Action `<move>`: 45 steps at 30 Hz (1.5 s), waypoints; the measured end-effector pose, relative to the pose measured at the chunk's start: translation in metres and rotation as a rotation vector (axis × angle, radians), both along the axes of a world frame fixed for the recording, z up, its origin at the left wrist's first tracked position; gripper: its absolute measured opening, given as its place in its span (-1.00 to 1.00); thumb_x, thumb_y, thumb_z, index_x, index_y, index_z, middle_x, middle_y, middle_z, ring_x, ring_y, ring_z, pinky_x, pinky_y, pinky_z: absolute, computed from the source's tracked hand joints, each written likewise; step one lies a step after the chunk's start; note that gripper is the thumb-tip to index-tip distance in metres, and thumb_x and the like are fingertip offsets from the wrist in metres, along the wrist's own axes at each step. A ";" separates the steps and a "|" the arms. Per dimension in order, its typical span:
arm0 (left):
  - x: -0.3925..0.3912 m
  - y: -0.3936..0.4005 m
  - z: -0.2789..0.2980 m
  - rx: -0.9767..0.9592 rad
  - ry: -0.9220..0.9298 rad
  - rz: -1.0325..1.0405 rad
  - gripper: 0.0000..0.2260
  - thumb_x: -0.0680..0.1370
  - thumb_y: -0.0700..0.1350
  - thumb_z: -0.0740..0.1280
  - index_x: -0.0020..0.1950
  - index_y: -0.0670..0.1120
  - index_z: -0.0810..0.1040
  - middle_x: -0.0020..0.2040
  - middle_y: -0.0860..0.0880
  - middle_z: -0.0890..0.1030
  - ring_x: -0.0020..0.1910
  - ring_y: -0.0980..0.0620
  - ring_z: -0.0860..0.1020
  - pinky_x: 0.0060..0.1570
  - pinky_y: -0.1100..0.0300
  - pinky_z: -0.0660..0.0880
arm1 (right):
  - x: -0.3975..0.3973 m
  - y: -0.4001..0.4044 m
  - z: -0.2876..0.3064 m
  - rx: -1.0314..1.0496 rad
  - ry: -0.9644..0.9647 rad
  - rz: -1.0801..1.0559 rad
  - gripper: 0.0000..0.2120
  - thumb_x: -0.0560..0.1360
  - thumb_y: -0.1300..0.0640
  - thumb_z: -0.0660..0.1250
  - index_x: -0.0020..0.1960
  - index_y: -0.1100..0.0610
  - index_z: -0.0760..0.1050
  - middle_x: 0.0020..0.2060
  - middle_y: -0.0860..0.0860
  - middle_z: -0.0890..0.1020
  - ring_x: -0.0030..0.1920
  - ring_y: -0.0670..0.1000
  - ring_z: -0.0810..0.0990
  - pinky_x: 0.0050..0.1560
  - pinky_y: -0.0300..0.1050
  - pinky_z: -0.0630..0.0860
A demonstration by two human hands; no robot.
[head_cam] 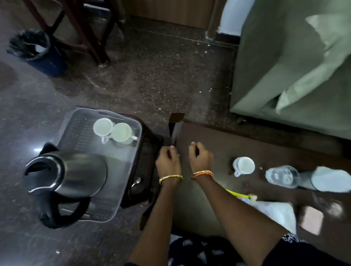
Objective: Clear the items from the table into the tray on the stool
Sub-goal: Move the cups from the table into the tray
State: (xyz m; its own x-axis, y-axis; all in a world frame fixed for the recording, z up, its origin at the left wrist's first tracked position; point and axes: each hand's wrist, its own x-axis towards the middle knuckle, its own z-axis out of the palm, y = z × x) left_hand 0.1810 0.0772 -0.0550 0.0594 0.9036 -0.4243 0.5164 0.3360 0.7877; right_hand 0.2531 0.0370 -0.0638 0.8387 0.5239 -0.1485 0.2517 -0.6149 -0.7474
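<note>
A clear plastic tray [129, 155] sits on a dark stool [151, 146] left of the brown table [221, 143]. In the tray stand a steel kettle [72, 177] with a black handle and two white cups [103, 127] [122, 133]. On the table are a white cup [244, 166], a clear plastic bottle [283, 176] on its side and a white paper [333, 181]. My left hand [168, 161] hovers over the gap between stool and table, fingers curled, nothing visible in it. My right hand [200, 156] is over the table's left end, also curled and empty-looking.
A white plastic bag [274, 213], a yellow item [235, 192] and a blurred pinkish square [312, 219] lie near the table's front. A shiny spoon-like thing [136, 181] lies on the stool beside the tray. A bed with green sheet [288, 67] borders the right; a bin [36, 50] and chair legs [81, 26] stand far left.
</note>
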 end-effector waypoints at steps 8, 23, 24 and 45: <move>0.095 -0.093 -0.045 -0.344 0.084 -0.639 -0.83 0.49 -0.16 0.30 0.02 -0.15 0.63 0.03 -0.22 0.68 0.01 -0.19 0.64 0.13 0.03 0.53 | 0.112 -0.135 -0.033 -0.340 0.202 -0.371 -0.66 0.49 0.08 0.16 0.12 0.29 0.48 0.08 0.31 0.60 0.11 0.28 0.55 0.07 0.02 0.44; 0.162 -0.141 -0.134 -0.502 0.167 -0.764 -0.73 0.60 -0.12 0.16 0.19 -0.25 0.50 0.20 -0.27 0.56 0.18 -0.26 0.53 0.17 0.03 0.46 | 0.181 -0.159 -0.116 -0.426 0.227 -0.163 -0.69 0.43 0.28 0.28 0.17 0.23 0.55 0.04 0.29 0.64 0.07 0.28 0.59 0.05 -0.01 0.52; 0.160 -0.144 -0.131 -0.523 0.145 -0.743 -0.74 0.60 -0.13 0.17 0.19 -0.25 0.50 0.20 -0.27 0.56 0.19 -0.26 0.53 0.19 0.01 0.47 | 0.179 -0.159 -0.112 -0.403 0.214 -0.170 -0.70 0.42 0.29 0.28 0.15 0.24 0.57 0.02 0.30 0.65 0.05 0.28 0.59 0.04 -0.01 0.52; -0.054 -0.043 0.015 -0.189 -0.234 0.179 -0.89 0.52 -0.11 0.33 -0.17 0.01 0.44 -0.15 -0.04 0.57 -0.23 0.02 0.54 -0.20 0.11 0.51 | -0.019 -0.005 0.025 0.023 0.288 0.078 -0.86 0.43 0.21 0.37 -0.06 0.25 0.63 -0.13 0.18 0.69 -0.12 0.12 0.60 -0.14 -0.16 0.44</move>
